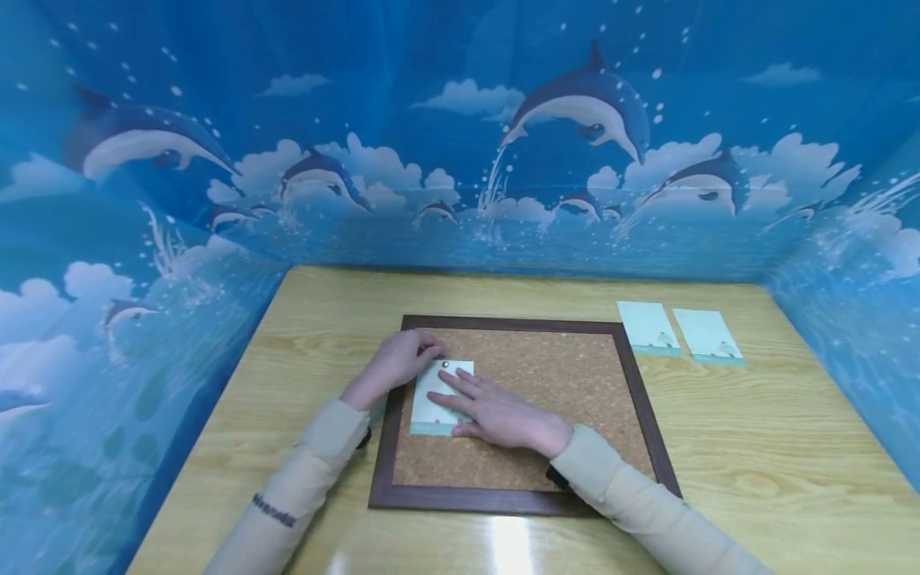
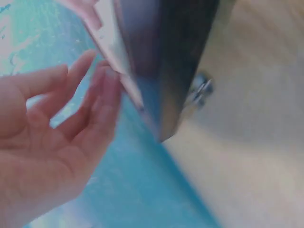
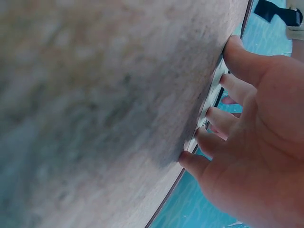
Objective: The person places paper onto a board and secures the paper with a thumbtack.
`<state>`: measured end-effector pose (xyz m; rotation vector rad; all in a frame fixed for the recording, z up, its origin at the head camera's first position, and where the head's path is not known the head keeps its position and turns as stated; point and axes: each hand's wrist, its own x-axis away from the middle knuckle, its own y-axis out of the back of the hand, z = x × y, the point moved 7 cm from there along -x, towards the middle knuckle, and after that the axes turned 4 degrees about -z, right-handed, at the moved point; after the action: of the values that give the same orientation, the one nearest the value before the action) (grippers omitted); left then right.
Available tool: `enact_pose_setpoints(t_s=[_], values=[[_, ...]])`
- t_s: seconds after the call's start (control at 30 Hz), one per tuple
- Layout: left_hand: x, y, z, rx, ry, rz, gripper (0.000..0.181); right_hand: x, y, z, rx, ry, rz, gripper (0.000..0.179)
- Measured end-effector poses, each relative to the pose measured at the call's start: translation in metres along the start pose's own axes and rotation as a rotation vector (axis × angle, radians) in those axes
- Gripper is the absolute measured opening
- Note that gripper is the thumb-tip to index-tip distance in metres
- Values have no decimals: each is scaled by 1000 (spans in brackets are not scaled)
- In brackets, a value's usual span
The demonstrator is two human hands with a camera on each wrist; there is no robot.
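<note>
A framed cork board (image 1: 546, 399) lies on the wooden table, bearing a pale sheet of note paper (image 1: 431, 403) near its left side. A small shiny pushpin (image 1: 446, 364) shows at the sheet's top edge. My right hand (image 1: 499, 411) rests with spread fingers across the right part of the sheet; its fingertips touch the board's face in the right wrist view. By the sheet's top left corner, beside the pin, is my left hand (image 1: 398, 363). In the left wrist view its fingers (image 2: 102, 102) are loosely bent near the dark frame (image 2: 156, 61).
Two similar note sheets (image 1: 649, 327) lie on the table (image 1: 776, 431) to the right of the board. Past the frame in the left wrist view is a blurred shiny metal piece (image 2: 202, 89). A blue dolphin-print curtain (image 1: 431, 160) surrounds the table.
</note>
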<state>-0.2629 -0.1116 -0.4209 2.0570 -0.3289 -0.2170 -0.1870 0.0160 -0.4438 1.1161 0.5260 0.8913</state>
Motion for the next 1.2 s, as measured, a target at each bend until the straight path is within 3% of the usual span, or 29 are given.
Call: enact_pose_setpoints(t_s=[0.13, 0.3, 0.8, 0.97, 1.2], values=[[15, -4, -15, -168, -120, 73, 29, 0, 0, 0, 12, -3, -3, 62], [28, -11, -19, -264, -167, 85, 36, 0, 1, -1, 23, -16, 9, 64], [37, -12, -24, -284, -210, 21, 34, 1, 0, -2, 5, -38, 29, 63], [33, -13, -25, -305, -186, -16, 32, 1, 1, -2, 20, -34, 19, 64], [29, -12, -19, -286, -159, 3, 31, -1, 1, -2, 2, -24, 13, 65]])
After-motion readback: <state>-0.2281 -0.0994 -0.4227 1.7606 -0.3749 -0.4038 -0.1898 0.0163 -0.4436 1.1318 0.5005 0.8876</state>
